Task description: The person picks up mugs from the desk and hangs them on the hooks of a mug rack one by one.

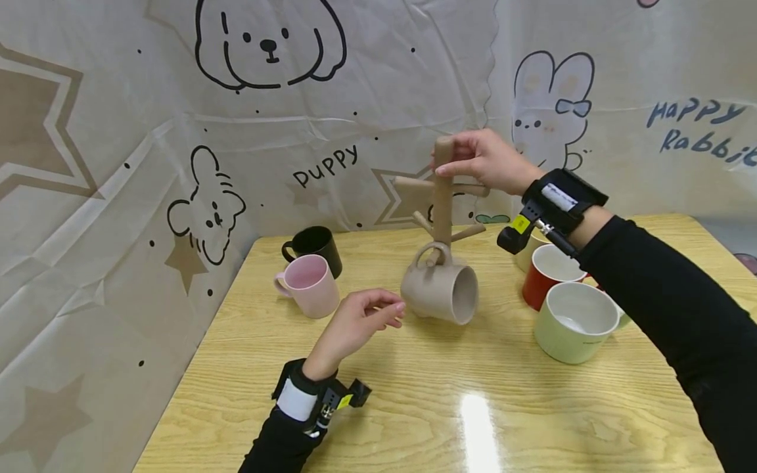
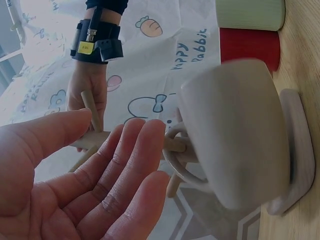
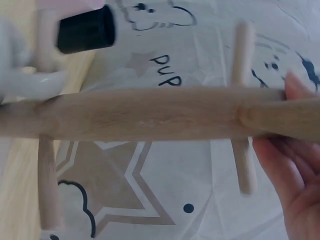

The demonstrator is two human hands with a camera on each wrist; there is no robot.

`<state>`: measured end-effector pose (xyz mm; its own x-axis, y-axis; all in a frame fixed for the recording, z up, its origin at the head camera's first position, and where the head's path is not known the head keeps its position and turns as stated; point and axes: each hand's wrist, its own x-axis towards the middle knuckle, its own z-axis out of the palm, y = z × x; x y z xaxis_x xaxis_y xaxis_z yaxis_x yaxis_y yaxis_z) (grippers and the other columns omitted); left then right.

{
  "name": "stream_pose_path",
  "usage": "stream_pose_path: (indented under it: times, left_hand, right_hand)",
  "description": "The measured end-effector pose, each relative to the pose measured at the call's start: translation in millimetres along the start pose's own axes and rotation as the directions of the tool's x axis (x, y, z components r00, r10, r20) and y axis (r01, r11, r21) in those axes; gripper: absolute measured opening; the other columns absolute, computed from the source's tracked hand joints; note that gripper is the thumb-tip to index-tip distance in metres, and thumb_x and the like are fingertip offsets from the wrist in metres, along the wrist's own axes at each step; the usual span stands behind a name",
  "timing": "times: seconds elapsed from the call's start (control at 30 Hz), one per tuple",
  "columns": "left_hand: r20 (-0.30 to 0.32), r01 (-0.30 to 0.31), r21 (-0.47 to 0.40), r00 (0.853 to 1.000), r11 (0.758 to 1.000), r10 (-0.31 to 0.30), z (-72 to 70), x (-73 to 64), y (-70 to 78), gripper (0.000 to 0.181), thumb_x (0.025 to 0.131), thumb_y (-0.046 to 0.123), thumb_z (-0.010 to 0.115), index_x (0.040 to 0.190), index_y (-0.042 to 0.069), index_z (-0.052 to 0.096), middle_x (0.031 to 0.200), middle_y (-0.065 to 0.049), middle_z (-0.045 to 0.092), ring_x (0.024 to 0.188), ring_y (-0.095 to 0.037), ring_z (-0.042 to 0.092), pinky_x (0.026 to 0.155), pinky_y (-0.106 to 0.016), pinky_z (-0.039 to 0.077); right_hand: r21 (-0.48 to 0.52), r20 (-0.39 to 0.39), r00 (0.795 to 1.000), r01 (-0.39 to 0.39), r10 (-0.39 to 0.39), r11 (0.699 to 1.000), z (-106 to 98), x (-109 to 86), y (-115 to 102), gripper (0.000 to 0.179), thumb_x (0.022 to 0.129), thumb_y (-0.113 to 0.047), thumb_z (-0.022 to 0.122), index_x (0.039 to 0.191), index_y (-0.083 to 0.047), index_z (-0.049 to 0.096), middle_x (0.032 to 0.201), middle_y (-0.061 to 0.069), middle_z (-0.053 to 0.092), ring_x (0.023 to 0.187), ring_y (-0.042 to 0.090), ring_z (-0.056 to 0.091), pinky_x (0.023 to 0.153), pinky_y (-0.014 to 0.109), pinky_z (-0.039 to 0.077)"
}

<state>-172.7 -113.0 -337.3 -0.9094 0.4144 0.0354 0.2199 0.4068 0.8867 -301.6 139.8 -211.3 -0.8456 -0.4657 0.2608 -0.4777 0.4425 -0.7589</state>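
Pinching the wooden mug tree (image 1: 442, 209) near the top of its post, your right hand (image 1: 491, 161) is above the beige mug (image 1: 434, 293), apart from it. Your left hand (image 1: 357, 323) is nearer: relaxed, loosely spread and holding nothing, it sits just beside the mug's closed end, on the side toward the left edge of the tabletop (image 1: 414, 414); I cannot tell whether they touch. The mug hangs on its side by its handle (image 2: 181, 172) from a low peg (image 2: 174, 144), toward the back edge and well in from both side edges. Its long axis runs roughly along that back edge, mouth turned to the right edge and slightly frontward. It looks plain and smooth, with the looped handle uppermost. Toward the back-left corner stand a pink mug (image 1: 313, 289) and a black mug (image 1: 322, 244); a red mug (image 1: 535, 284) and a pale green mug (image 1: 570, 335) stand toward the right edge.
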Motion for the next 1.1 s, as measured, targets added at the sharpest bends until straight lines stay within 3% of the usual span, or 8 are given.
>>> stream_pose_path:
  times: [0.23, 0.4, 0.7, 0.93, 1.1]
  left_hand:
    - [0.005, -0.002, -0.018, 1.000, 1.000, 0.002, -0.8, -1.1, -0.5, 0.027, 0.093, 0.023, 0.055, 0.106, 0.001, 0.063, 0.100, -0.019, 0.066, 0.085, -0.020, 0.067, 0.079, -0.037, 0.052]
    - [0.000, -0.012, -0.010, 1.000, 1.000, 0.012, -0.7, -0.9, -0.6, 0.028, 0.092, 0.022, 0.055, 0.106, 0.000, 0.063, 0.097, -0.018, 0.067, 0.084, -0.023, 0.068, 0.075, -0.033, 0.052]
    - [0.009, -0.016, -0.004, 1.000, 1.000, 0.016, -1.4, -3.0, 1.3, 0.026, 0.092, 0.021, 0.055, 0.106, 0.001, 0.063, 0.098, -0.017, 0.067, 0.083, -0.018, 0.067, 0.075, -0.027, 0.051]
    - [0.032, -0.010, 0.022, 0.999, 1.000, 0.009, -1.4, -4.3, 6.4, 0.025, 0.092, 0.021, 0.056, 0.106, 0.002, 0.064, 0.097, -0.015, 0.068, 0.081, -0.017, 0.068, 0.073, -0.026, 0.051]
    - [0.034, -0.025, 0.022, 0.999, 0.999, 0.024, -1.2, -4.4, 7.0, 0.026, 0.091, 0.022, 0.057, 0.105, 0.001, 0.064, 0.096, -0.014, 0.068, 0.081, -0.019, 0.068, 0.075, -0.027, 0.052]
  right_hand:
    - [-0.172, -0.186, 0.981, -0.089, 0.056, 0.981, 10, -4.8, -11, 0.032, 0.082, -0.017, 0.070, 0.107, 0.000, 0.061, 0.105, 0.019, 0.067, 0.094, 0.026, 0.065, 0.086, 0.035, 0.048]
    - [-0.259, -0.280, 0.959, -0.127, 0.051, 0.958, 14, -5.8, -14, 0.033, 0.079, -0.021, 0.073, 0.101, 0.001, 0.062, 0.100, 0.021, 0.067, 0.090, 0.029, 0.063, 0.079, 0.034, 0.047]
    - [-0.284, -0.356, 0.930, -0.199, 0.089, 0.938, 19, -5.9, -21, 0.036, 0.077, -0.026, 0.074, 0.091, 0.002, 0.057, 0.092, 0.016, 0.061, 0.083, 0.025, 0.056, 0.064, 0.027, 0.041]
    - [-0.309, -0.397, 0.909, -0.261, 0.125, 0.914, 23, -5.0, -27, 0.037, 0.076, -0.030, 0.075, 0.080, -0.003, 0.050, 0.084, 0.011, 0.055, 0.081, 0.024, 0.051, 0.063, 0.029, 0.037]
    - [-0.332, -0.419, 0.896, -0.300, 0.145, 0.894, 27, -3.8, -32, 0.039, 0.076, -0.032, 0.074, 0.080, -0.004, 0.048, 0.088, 0.013, 0.057, 0.084, 0.026, 0.054, 0.066, 0.031, 0.042]
